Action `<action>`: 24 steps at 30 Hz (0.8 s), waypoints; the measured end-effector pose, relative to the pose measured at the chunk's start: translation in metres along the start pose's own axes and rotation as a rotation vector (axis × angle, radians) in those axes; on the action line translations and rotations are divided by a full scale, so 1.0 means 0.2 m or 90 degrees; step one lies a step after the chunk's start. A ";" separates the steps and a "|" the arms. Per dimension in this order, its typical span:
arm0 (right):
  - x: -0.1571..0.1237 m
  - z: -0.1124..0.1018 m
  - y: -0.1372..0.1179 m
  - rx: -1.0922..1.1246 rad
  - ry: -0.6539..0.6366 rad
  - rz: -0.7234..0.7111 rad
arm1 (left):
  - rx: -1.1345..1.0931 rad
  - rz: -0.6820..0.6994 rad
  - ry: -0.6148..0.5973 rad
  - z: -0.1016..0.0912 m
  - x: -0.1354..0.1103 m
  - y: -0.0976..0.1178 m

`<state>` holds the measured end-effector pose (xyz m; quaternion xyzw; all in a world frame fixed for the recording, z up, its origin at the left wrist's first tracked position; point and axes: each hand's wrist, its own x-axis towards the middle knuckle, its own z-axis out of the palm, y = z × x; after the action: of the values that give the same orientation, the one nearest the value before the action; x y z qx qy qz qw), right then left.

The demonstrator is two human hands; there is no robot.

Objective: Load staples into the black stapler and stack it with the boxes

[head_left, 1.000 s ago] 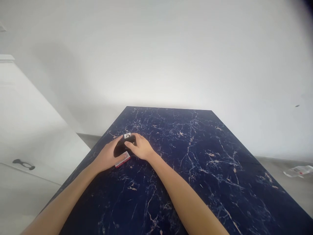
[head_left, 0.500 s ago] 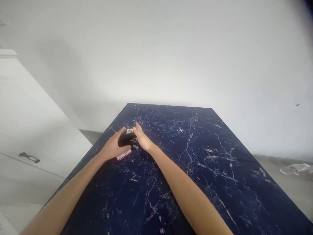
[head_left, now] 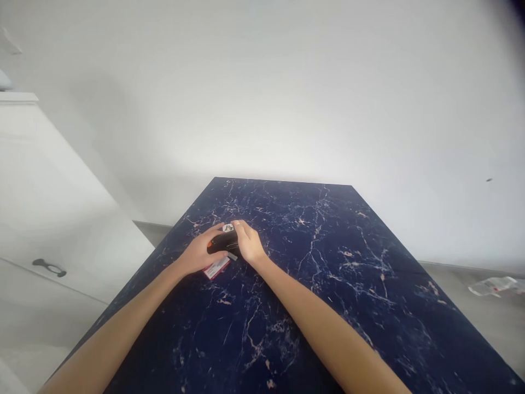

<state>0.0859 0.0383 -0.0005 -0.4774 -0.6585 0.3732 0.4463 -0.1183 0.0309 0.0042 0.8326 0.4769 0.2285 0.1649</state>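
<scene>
A small black device (head_left: 223, 242) with a white label at its far end lies on a dark blue marble-patterned table (head_left: 328, 284). My left hand (head_left: 199, 254) grips its left side, fingers curled over it. My right hand (head_left: 250, 244) holds its right side, fingers bent on top. Under the device a small red and white card or box (head_left: 216, 268) pokes out towards me, with a little grey piece (head_left: 233, 255) beside it. An orange spot shows at the device's left edge.
A white cabinet (head_left: 49, 219) with a dark ring handle (head_left: 49, 267) stands left of the table. A white wall rises behind. On the grey floor at the right lies a clear plastic wrapper (head_left: 494, 285).
My right hand went from edge-on beside the device to curled over its right end. The left hand stays on the device. The view shifted slightly.
</scene>
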 end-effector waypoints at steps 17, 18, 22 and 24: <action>-0.72 -0.69 0.05 -0.078 -0.025 0.013 | -0.089 0.136 -0.114 0.37 -0.01 0.64; -0.72 -0.70 0.05 -0.083 -0.036 0.013 | -0.096 0.137 -0.113 0.36 -0.02 0.63; -0.74 -0.79 0.06 -0.150 -0.116 -0.002 | -0.125 0.145 -0.101 0.29 -0.08 0.56; -0.76 -0.85 0.09 -0.192 -0.124 -0.007 | -0.143 0.144 -0.115 0.25 -0.10 0.52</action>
<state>0.2737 -0.0914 0.0030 -0.4967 -0.7499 0.3122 0.3058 -0.0250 -0.0403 0.0100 0.8743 0.3348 0.2221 0.2725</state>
